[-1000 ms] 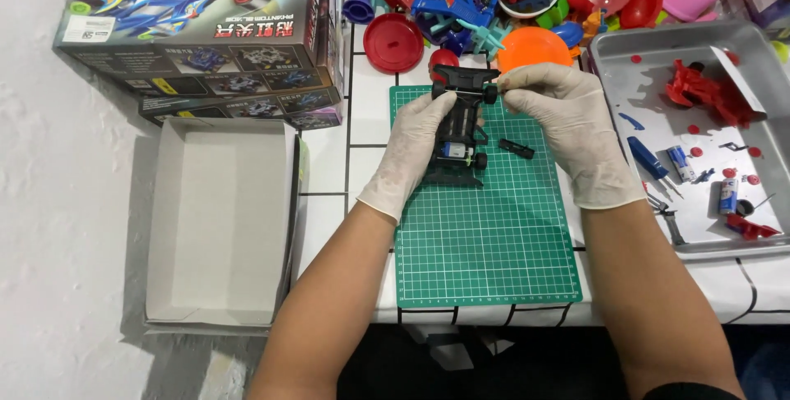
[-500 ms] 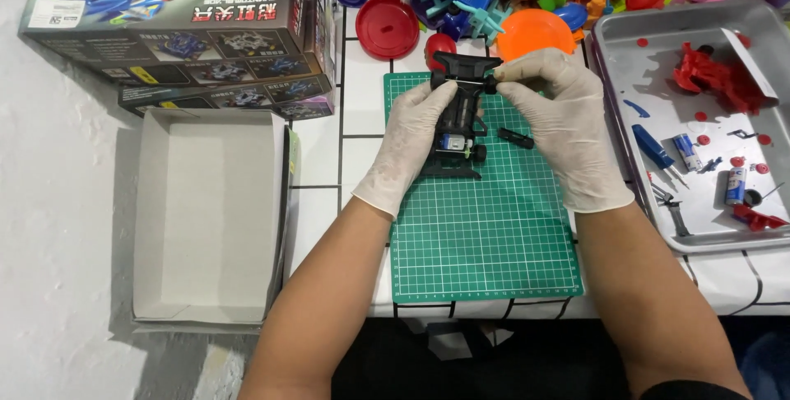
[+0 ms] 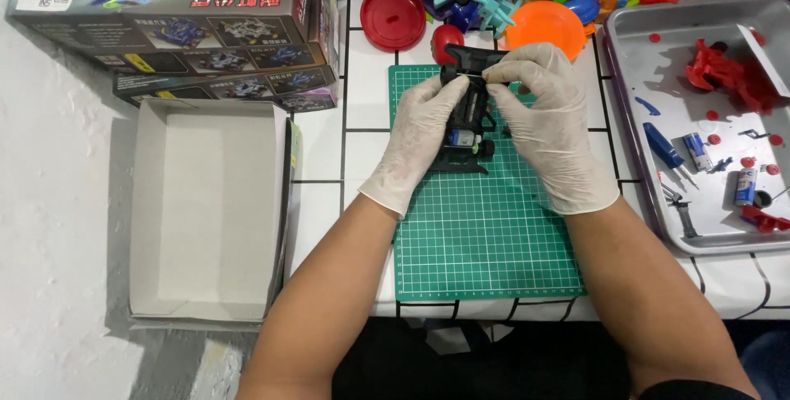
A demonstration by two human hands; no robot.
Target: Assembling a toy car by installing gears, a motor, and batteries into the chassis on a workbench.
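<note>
Your white-gloved left hand [image 3: 421, 138] and right hand [image 3: 547, 124] both pinch the small black plastic toy-car chassis [image 3: 467, 112], held over the green gridded cutting mat [image 3: 481, 235] on the white tiled worktop [image 3: 354, 145].

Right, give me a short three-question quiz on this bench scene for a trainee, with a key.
1. True or false: both gloved hands, the left hand and the right hand, are on the black toy car chassis.
2. What does the chassis sit over? A) the metal tray B) the green cutting mat C) the open white box
3. Fill in: the small blue screwdriver lies in the ____.

Key: 1 true; 2 B; 3 metal tray.
</note>
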